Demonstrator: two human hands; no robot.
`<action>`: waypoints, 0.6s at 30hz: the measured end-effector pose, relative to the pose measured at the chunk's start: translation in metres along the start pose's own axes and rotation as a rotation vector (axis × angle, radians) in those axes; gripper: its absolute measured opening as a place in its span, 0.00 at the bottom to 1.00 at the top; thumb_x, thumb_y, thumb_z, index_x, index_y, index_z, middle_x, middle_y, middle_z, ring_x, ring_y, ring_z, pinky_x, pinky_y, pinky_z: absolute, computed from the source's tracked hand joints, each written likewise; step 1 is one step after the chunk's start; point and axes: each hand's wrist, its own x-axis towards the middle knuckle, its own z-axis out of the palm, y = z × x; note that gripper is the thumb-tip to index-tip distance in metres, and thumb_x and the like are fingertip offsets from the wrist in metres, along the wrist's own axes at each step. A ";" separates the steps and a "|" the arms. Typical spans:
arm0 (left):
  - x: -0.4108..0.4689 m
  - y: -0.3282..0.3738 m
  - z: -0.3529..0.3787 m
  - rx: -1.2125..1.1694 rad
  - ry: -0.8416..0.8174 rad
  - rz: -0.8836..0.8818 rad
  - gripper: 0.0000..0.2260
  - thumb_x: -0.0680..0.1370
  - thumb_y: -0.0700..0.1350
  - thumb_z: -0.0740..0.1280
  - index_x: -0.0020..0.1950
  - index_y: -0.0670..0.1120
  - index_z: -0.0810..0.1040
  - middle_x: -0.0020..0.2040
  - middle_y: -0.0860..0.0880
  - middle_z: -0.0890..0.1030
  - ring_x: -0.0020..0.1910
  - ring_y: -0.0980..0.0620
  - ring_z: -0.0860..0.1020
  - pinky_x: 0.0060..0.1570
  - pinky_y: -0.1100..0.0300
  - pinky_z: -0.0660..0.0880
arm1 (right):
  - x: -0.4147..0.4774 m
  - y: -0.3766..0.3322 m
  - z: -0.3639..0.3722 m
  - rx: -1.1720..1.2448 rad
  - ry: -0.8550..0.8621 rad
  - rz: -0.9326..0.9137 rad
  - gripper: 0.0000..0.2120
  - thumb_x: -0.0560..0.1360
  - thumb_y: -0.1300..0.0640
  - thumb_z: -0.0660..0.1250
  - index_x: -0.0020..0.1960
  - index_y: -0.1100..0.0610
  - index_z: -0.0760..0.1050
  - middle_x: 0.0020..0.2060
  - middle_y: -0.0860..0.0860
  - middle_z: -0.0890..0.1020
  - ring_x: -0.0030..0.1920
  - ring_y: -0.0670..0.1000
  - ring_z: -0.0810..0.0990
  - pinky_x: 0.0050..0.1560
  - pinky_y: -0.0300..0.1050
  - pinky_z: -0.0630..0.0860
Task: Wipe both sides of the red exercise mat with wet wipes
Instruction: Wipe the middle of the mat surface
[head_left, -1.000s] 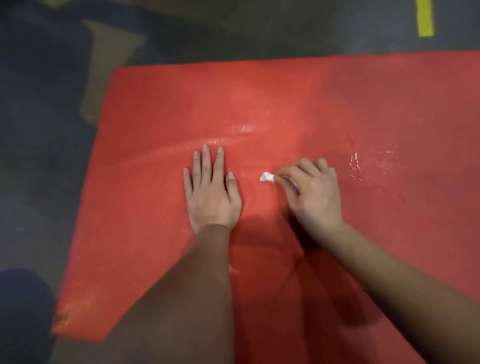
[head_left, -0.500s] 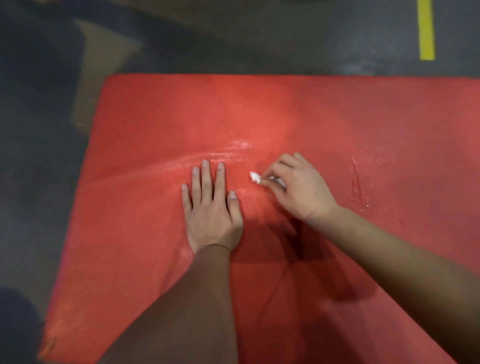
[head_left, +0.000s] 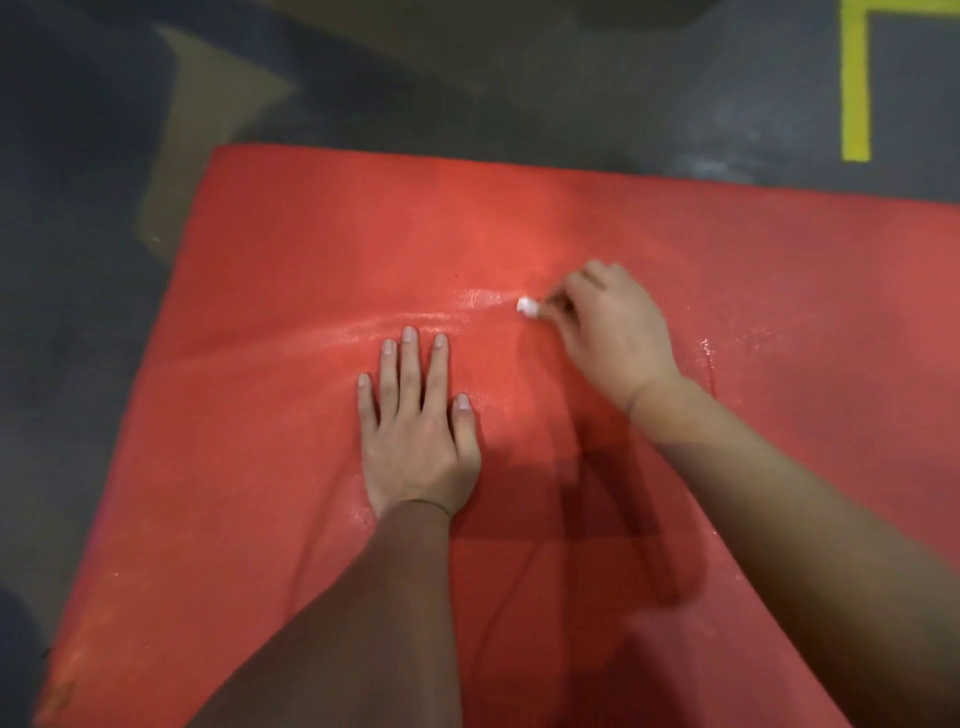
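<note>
The red exercise mat (head_left: 291, 270) lies flat on a dark floor and fills most of the view. Its surface shines wet in streaks around the middle. My left hand (head_left: 418, 431) rests flat on the mat with its fingers straight and spread. Just beyond and to the right of it, my right hand (head_left: 610, 332) grips a small bunched white wet wipe (head_left: 527, 306) against the mat. Only a tip of the wipe shows past the curled fingers.
Dark grey floor (head_left: 467, 78) surrounds the mat at the far and left sides. A brownish patch (head_left: 208, 130) lies beyond the mat's far left corner. Yellow floor tape (head_left: 854, 83) marks the far right. A wet streak (head_left: 709, 358) glistens on the mat's right part.
My right hand has slid the wipe farther away across the mat, from beside my left hand's fingers to beyond them. My left hand has stayed flat in place. The view has tilted up slightly.
</note>
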 end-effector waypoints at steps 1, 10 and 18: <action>0.000 0.000 0.000 -0.001 -0.004 -0.001 0.30 0.81 0.54 0.52 0.84 0.53 0.54 0.84 0.50 0.50 0.83 0.50 0.47 0.81 0.43 0.48 | 0.015 0.006 0.000 -0.023 0.039 0.012 0.19 0.80 0.42 0.62 0.46 0.57 0.80 0.44 0.57 0.79 0.47 0.63 0.77 0.45 0.58 0.75; -0.001 -0.002 0.000 0.019 -0.013 0.010 0.30 0.81 0.54 0.51 0.84 0.53 0.53 0.85 0.50 0.49 0.83 0.50 0.45 0.81 0.42 0.48 | 0.011 -0.003 0.007 0.080 -0.002 -0.060 0.05 0.79 0.56 0.69 0.48 0.57 0.80 0.44 0.54 0.79 0.45 0.60 0.77 0.46 0.57 0.76; -0.001 -0.001 -0.001 0.015 -0.023 0.011 0.30 0.82 0.54 0.51 0.84 0.53 0.52 0.85 0.51 0.48 0.83 0.50 0.45 0.80 0.42 0.49 | 0.091 0.025 -0.003 -0.132 0.087 -0.020 0.08 0.77 0.56 0.65 0.46 0.56 0.82 0.45 0.55 0.80 0.50 0.63 0.76 0.46 0.56 0.72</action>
